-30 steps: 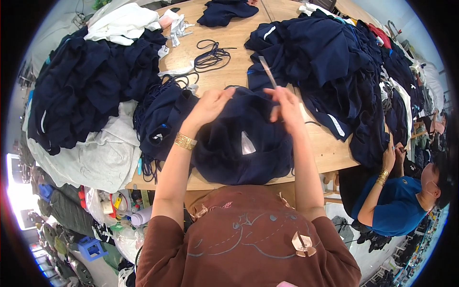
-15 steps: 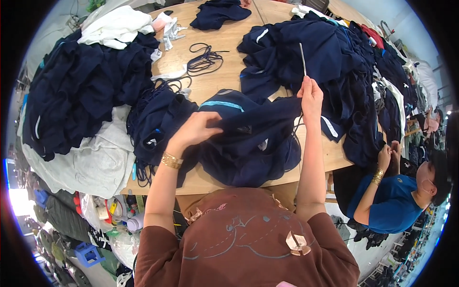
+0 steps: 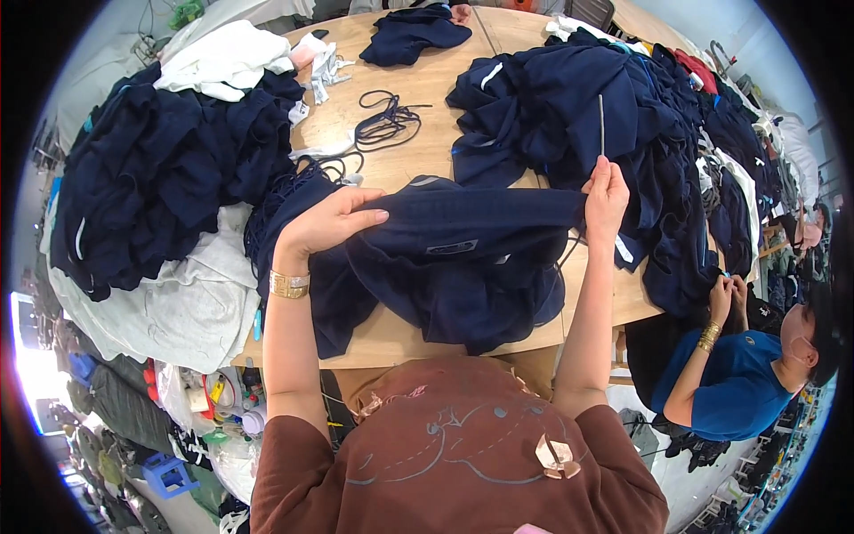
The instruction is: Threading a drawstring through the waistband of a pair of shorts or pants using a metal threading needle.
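Navy cloth fills the middle of the wooden counter: a garment stretched between both hands. The left hand lies on the garment's left end, fingers nearly straight and pointing right along the top edge, thumb tucked under the fold, so the cloth is pinched lightly rather than gripped in a fist. A gold bracelet sits on that wrist. The right hand has the garment's right end gathered beneath its fingers and at the same time pinches a thin metal rod that stands upright above the fingertips (whether the rod enters the cloth I cannot tell). Below the fingers the garment hangs in loose folds to the counter's near edge.

Left of the left fingers lies a large navy pile on pale grey fabric, with white cloth at its far end. Beyond the fingers, dark cords are coiled on bare wood, and a small navy piece lies farther off. Right of the right fingers, a second navy heap spreads to the counter's edge. There, a co-worker in a blue shirt has both hands on dark cloth.
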A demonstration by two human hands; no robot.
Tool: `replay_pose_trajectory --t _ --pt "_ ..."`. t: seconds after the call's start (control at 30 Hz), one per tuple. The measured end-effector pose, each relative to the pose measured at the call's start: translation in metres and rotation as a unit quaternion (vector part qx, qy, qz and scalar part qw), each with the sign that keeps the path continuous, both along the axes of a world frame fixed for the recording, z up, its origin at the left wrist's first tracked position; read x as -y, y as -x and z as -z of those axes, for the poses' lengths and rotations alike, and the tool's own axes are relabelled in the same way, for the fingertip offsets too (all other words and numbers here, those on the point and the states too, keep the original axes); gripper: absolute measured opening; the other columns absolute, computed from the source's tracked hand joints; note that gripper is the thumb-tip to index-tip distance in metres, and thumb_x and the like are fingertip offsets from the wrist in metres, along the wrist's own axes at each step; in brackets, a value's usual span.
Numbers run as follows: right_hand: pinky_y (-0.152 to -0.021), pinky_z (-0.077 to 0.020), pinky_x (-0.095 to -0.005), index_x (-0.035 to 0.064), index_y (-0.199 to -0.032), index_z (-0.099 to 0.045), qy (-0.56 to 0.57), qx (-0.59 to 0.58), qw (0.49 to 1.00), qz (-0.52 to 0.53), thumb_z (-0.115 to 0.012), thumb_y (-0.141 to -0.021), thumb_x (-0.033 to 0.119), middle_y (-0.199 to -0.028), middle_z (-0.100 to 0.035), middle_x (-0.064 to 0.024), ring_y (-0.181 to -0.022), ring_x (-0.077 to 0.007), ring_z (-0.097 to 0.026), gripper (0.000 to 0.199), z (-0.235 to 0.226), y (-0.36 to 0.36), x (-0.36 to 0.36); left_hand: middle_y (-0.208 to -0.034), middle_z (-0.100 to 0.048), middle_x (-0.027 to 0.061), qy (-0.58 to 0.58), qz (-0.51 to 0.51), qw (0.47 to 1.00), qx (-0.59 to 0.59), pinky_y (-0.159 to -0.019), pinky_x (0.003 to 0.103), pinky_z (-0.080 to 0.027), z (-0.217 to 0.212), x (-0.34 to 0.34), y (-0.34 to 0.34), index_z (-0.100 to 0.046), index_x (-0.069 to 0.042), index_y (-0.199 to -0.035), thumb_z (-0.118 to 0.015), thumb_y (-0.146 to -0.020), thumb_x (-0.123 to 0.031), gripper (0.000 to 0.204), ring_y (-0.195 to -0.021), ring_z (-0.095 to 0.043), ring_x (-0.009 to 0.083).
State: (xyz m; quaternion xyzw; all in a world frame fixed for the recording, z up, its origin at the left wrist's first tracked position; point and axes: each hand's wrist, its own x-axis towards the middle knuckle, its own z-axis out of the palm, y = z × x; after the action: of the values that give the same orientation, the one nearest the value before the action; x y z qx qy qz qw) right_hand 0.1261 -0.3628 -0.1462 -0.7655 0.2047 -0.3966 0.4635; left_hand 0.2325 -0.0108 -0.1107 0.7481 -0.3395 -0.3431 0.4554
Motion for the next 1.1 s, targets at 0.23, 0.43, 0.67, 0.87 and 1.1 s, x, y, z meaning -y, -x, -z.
replay_pose_trajectory --t 0.23,0.43,0.67,0.87,1.1 --pt "-0.046 -0.0351 -0.0234 0.0020 -0.067 -0.046 -0.040 0.019 0.999 -0.024 -0.048 -0.096 0.027 -0.052 -0.043 -0.0009 -0.047 -0.0071 -0.043 0.038 0.008 -0.001 -0.002 -0.089 -0.058 -0.0027 0.015 -0.001 0.999 -0.052 -0.075 0.020 -0.042 0.013 0.003 -0.002 -0.057 0.006 -0.110 -0.052 -0.093 -0.017 0.029 -0.080 -0.047 0.0051" --pt "-0.048 -0.0363 -0.0240 0.0009 -0.074 -0.055 -0.043 0.040 0.991 -0.124 -0.053 -0.093 0.024 -0.056 -0.048 -0.0024 -0.052 -0.0074 -0.044 0.029 -0.010 -0.019 -0.049 -0.099 -0.061 0.0111 -0.085 0.036 0.984 0.150 -0.081 0.027 -0.045 -0.006 0.031 0.006 -0.052 0.001 -0.120 -0.076 -0.070 -0.030 0.064 -0.085 -0.054 0.0142" --pt "-0.057 -0.0440 -0.0307 -0.0006 -0.085 -0.054 0.112 0.122 0.959 -0.230 -0.048 -0.092 0.008 -0.075 -0.056 -0.0129 -0.064 -0.0264 -0.057 0.013 -0.061 -0.015 -0.118 -0.095 -0.061 0.0140 0.126 -0.087 0.952 0.264 -0.075 0.031 -0.046 -0.020 0.093 0.036 -0.052 -0.008 -0.119 -0.070 -0.070 -0.013 0.053 -0.082 -0.058 0.0214" --pt "-0.059 -0.0457 -0.0299 0.0006 -0.086 -0.052 0.005 -0.081 0.932 -0.353 -0.045 -0.093 0.007 -0.072 -0.059 -0.0126 -0.062 -0.0228 -0.059 0.011 0.005 0.054 -0.133 -0.085 -0.064 0.0032 0.153 -0.230 0.945 0.178 -0.074 0.024 -0.047 -0.006 0.075 0.010 -0.062 -0.004 -0.091 -0.063 -0.073 -0.002 0.019 -0.078 -0.059 0.0106" --pt "-0.052 -0.0457 -0.0419 0.0044 -0.085 -0.051 0.194 -0.150 0.923 -0.297 -0.052 -0.088 0.012 -0.072 -0.057 -0.0160 -0.065 -0.0360 -0.059 0.009 0.061 0.102 -0.100 -0.081 -0.061 0.0015 0.275 -0.392 0.860 0.176 -0.075 0.023 -0.044 -0.027 0.032 -0.002 -0.064 -0.003 -0.082 -0.067 -0.068 0.001 0.015 -0.077 -0.056 0.0105"
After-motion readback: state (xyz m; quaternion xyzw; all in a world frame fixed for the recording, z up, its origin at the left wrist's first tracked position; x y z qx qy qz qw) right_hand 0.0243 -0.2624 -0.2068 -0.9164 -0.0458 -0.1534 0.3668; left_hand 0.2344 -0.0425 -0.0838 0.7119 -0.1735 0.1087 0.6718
